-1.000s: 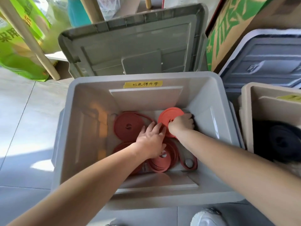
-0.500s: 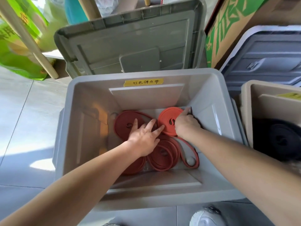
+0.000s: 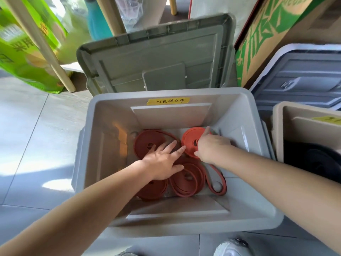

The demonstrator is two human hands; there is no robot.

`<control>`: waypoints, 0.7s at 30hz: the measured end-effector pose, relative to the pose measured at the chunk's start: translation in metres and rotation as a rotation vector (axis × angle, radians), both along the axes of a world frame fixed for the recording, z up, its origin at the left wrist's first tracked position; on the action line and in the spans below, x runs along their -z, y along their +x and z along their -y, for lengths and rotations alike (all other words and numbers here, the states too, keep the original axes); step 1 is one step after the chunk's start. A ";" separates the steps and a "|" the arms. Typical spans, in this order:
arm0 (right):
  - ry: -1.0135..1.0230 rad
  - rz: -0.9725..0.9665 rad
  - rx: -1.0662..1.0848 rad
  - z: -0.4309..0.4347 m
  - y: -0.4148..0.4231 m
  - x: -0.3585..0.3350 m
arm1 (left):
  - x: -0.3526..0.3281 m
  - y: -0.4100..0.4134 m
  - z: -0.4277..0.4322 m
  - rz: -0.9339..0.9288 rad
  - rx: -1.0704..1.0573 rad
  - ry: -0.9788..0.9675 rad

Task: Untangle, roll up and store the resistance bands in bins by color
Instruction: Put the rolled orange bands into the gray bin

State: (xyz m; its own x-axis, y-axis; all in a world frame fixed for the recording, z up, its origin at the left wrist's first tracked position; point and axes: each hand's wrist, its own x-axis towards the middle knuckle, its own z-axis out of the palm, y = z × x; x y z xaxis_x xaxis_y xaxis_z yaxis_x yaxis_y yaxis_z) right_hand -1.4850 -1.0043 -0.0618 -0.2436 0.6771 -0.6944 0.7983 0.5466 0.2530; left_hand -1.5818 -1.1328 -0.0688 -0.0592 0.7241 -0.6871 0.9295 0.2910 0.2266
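Inside light grey plastic bin (image 3: pixel 105 154), far right corner: bright orange-red coiled rubber band (image 3: pixel 190 137), tightly rolled, rim gripped by right hand (image 3: pixel 212 146). Left hand (image 3: pixel 162 161), fingers spread flat, presses darker red coiled band (image 3: pixel 145 141) alongside.

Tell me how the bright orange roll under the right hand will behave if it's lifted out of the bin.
The bright orange roll is wound tight and flat, so it would probably lift as one firm disc. It looks like rubber, so likely grippy rather than slippery. Held loosely it may unwind, as the slack band beside it lies open.
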 end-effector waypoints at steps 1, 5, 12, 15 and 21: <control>-0.020 -0.002 -0.085 0.005 0.004 -0.009 | -0.007 -0.005 0.001 -0.001 -0.008 -0.021; -0.100 -0.073 -0.388 0.020 0.020 -0.029 | -0.037 -0.028 0.005 -0.040 -0.018 -0.107; -0.242 -0.210 -0.421 0.048 0.042 -0.137 | -0.152 -0.017 0.049 0.031 -0.223 -0.172; -0.329 -0.229 -0.331 0.063 0.060 -0.216 | -0.230 -0.001 0.073 0.075 -0.274 -0.147; -0.431 -0.285 0.017 0.099 0.140 -0.395 | -0.424 0.032 0.079 0.102 -0.278 -0.151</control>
State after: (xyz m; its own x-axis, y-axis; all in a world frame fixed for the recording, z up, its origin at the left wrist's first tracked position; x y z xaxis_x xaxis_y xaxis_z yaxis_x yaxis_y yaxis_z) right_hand -1.3447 -1.1034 0.3327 -0.4551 0.3497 -0.8189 0.8124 0.5396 -0.2211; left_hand -1.5498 -1.2115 0.3548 -0.1657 0.5792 -0.7982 0.7845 0.5678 0.2492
